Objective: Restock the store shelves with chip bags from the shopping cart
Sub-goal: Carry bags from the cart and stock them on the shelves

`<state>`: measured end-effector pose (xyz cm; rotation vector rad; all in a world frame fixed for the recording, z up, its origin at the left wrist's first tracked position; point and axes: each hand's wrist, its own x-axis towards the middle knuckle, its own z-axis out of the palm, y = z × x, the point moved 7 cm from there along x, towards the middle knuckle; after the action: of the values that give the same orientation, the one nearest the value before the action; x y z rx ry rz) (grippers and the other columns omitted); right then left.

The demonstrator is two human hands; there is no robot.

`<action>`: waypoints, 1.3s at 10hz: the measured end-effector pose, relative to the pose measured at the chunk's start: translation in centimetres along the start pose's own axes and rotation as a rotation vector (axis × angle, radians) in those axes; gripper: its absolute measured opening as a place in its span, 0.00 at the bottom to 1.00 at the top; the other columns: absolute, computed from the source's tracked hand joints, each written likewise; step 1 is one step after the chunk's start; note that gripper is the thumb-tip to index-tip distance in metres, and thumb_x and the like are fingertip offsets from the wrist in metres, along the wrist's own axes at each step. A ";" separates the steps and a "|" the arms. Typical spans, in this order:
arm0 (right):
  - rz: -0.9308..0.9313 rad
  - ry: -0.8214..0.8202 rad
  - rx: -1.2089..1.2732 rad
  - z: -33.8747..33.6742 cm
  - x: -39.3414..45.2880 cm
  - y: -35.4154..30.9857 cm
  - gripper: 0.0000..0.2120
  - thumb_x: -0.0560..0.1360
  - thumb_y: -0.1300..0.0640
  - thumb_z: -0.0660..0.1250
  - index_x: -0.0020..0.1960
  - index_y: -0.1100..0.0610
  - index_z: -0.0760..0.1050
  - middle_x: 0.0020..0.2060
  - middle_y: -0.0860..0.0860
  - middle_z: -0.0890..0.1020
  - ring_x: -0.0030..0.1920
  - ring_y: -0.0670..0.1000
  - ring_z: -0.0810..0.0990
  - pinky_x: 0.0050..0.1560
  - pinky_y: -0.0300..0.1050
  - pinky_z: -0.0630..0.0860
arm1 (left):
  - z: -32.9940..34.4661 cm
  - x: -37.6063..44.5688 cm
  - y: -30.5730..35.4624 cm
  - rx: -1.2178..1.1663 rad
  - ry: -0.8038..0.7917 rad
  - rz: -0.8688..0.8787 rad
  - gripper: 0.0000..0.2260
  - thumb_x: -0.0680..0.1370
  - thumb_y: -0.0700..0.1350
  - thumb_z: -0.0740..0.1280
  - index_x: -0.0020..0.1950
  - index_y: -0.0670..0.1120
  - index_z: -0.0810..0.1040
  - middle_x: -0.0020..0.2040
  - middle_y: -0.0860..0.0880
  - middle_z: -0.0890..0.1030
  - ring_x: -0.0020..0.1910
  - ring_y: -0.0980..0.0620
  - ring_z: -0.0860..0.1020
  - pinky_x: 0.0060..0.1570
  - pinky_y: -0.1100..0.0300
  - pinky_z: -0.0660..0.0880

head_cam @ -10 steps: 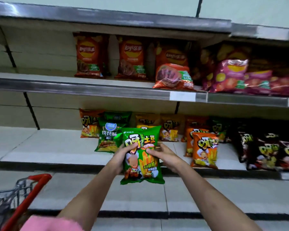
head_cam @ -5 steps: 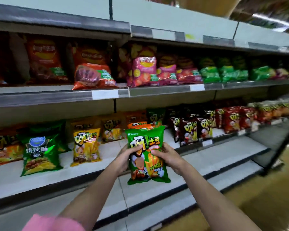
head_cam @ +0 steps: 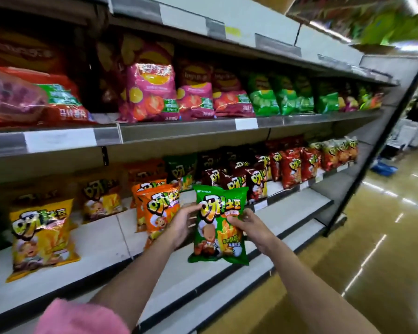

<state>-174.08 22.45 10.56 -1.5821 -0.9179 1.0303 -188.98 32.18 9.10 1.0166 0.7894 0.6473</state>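
Bare shelf [head_cam: 101, 239] lies lower centre of the frame, between the yellow bag [head_cam: 42, 237] at left and the orange bags [head_cam: 158, 208] at centre. Behind and right, dark bags [head_cam: 237, 182] crowd the row. The lower shelf [head_cam: 287, 213] right of centre is open.

A chip bag [head_cam: 221, 224] is held upright between the left hand [head_cam: 181, 225] and right hand [head_cam: 250, 226], before the lower shelf [head_cam: 101, 239], whose standing bags [head_cam: 158, 208] lie just behind and left
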 end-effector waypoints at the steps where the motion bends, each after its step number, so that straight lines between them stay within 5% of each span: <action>1: -0.019 0.067 -0.154 -1.2 3.9 -0.5 0.08 0.75 0.56 0.69 0.53 0.50 0.73 0.53 0.49 0.81 0.47 0.45 0.79 0.44 0.39 0.74 | 0.2 3.5 1.3 -0.010 -0.021 -0.011 0.04 0.77 0.43 0.63 0.49 0.44 0.76 0.49 0.43 0.78 0.50 0.46 0.74 0.57 0.53 0.68; 2: 0.003 0.129 -0.235 -2.0 8.3 -0.8 0.09 0.75 0.54 0.69 0.53 0.52 0.72 0.58 0.52 0.79 0.50 0.49 0.77 0.46 0.41 0.73 | -0.6 7.1 3.7 -0.054 0.004 0.020 0.05 0.79 0.41 0.62 0.51 0.44 0.76 0.54 0.42 0.78 0.54 0.46 0.76 0.58 0.55 0.69; 3: 0.057 0.170 -0.308 -2.1 12.6 -0.6 0.14 0.76 0.52 0.69 0.57 0.58 0.70 0.53 0.53 0.79 0.48 0.52 0.79 0.41 0.42 0.76 | -2.8 10.1 6.4 -0.107 0.100 0.082 0.16 0.80 0.39 0.59 0.66 0.37 0.71 0.67 0.38 0.72 0.68 0.42 0.69 0.67 0.54 0.64; 4: 0.098 0.195 -0.322 -1.6 17.1 0.0 0.13 0.76 0.51 0.69 0.57 0.54 0.71 0.41 0.51 0.80 0.35 0.49 0.78 0.35 0.41 0.74 | -4.9 12.4 8.2 -0.141 0.162 0.129 0.17 0.80 0.39 0.57 0.68 0.36 0.69 0.69 0.35 0.70 0.68 0.41 0.69 0.68 0.53 0.64; 6: 0.057 0.123 -0.291 2.3 23.4 0.4 0.05 0.77 0.55 0.67 0.50 0.55 0.74 0.34 0.52 0.79 0.28 0.49 0.75 0.31 0.43 0.70 | -7.9 14.4 8.6 -0.179 0.166 0.129 0.16 0.82 0.38 0.52 0.67 0.34 0.68 0.64 0.37 0.74 0.64 0.40 0.73 0.64 0.51 0.69; 7: 0.109 0.073 -0.294 3.8 25.7 1.9 0.09 0.78 0.55 0.66 0.56 0.57 0.73 0.35 0.53 0.78 0.29 0.49 0.74 0.27 0.41 0.68 | -9.0 14.6 8.6 -0.189 0.190 0.105 0.16 0.82 0.38 0.52 0.67 0.34 0.68 0.62 0.36 0.75 0.61 0.41 0.75 0.57 0.53 0.73; 10: 0.167 -0.059 -0.337 5.6 28.6 3.6 0.20 0.73 0.66 0.68 0.64 0.65 0.72 0.58 0.63 0.78 0.48 0.54 0.77 0.50 0.50 0.77 | -10.3 12.3 9.4 -0.202 0.274 0.132 0.14 0.82 0.38 0.52 0.63 0.37 0.71 0.61 0.36 0.76 0.59 0.40 0.76 0.55 0.58 0.73; 12: 0.211 -0.136 -0.132 5.8 25.9 1.2 0.30 0.75 0.73 0.62 0.74 0.62 0.58 0.69 0.60 0.69 0.63 0.62 0.75 0.61 0.57 0.75 | -9.8 9.9 8.9 -0.182 0.365 0.158 0.07 0.80 0.41 0.59 0.53 0.42 0.75 0.51 0.43 0.81 0.50 0.47 0.79 0.54 0.58 0.74; 13: 0.096 -0.107 -0.173 4.7 24.5 -0.7 0.25 0.76 0.70 0.63 0.72 0.61 0.63 0.64 0.59 0.73 0.55 0.60 0.79 0.57 0.56 0.78 | -8.9 8.5 8.9 -0.127 0.414 0.223 0.12 0.81 0.43 0.58 0.60 0.40 0.74 0.53 0.43 0.80 0.52 0.47 0.79 0.57 0.57 0.73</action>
<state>-169.95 46.72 6.20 -1.7420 -1.0357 1.1375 -192.41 46.65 12.29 0.8712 0.9874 1.1099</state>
